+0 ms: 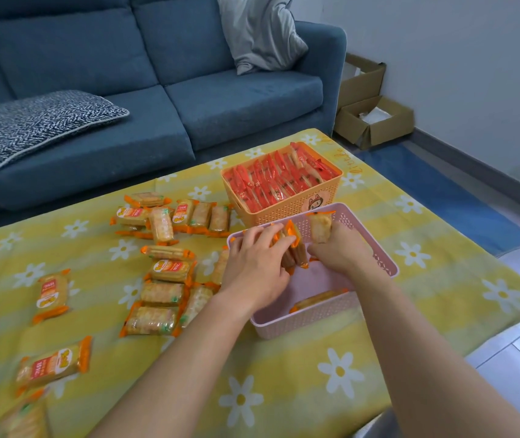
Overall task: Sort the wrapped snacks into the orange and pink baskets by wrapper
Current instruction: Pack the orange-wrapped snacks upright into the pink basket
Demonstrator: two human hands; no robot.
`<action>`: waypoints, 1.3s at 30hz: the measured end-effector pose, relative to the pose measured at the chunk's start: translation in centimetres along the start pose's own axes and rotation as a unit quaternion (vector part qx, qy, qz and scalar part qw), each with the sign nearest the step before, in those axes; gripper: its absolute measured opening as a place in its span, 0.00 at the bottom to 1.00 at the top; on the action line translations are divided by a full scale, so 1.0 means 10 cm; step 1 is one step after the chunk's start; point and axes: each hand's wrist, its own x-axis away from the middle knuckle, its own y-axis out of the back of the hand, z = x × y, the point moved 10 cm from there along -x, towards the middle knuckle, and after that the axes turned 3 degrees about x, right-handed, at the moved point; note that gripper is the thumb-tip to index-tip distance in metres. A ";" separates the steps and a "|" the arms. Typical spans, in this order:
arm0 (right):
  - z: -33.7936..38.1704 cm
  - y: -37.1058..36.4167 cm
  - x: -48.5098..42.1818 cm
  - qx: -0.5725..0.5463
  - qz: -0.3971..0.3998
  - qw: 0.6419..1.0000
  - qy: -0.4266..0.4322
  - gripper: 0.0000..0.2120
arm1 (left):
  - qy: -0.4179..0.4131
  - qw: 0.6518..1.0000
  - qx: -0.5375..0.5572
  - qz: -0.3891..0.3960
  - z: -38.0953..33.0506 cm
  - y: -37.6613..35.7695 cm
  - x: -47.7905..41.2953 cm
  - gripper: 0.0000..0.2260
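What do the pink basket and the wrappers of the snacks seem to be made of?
Pink basket: probably moulded plastic, matt; its walls have a regular pierced lattice and one even colour. Wrapped snacks: thin glossy plastic film, it seems; clear in the middle, so the biscuits show, with crimped orange ends.

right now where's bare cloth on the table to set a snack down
Bare cloth lies right of the pink basket and along the near edge. It is crowded left of the basket, where snacks lie scattered.
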 end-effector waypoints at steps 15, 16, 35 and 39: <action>0.14 0.21 0.10 -0.042 -0.105 0.993 0.029 0.06 | 0.003 1.000 0.012 0.020 -0.01 -0.01 0.00 0.28; 0.11 0.23 0.10 -0.035 -0.121 0.992 0.026 0.05 | 0.003 1.000 0.013 0.019 0.00 -0.01 0.00 0.28; 0.02 0.34 0.09 0.022 -0.062 0.998 0.012 0.18 | -0.017 0.971 0.144 0.188 -0.48 -0.19 0.12 0.09; 0.00 0.39 0.12 0.009 -0.062 0.998 0.010 0.17 | 0.029 0.942 0.152 0.297 -0.48 -0.48 0.10 0.15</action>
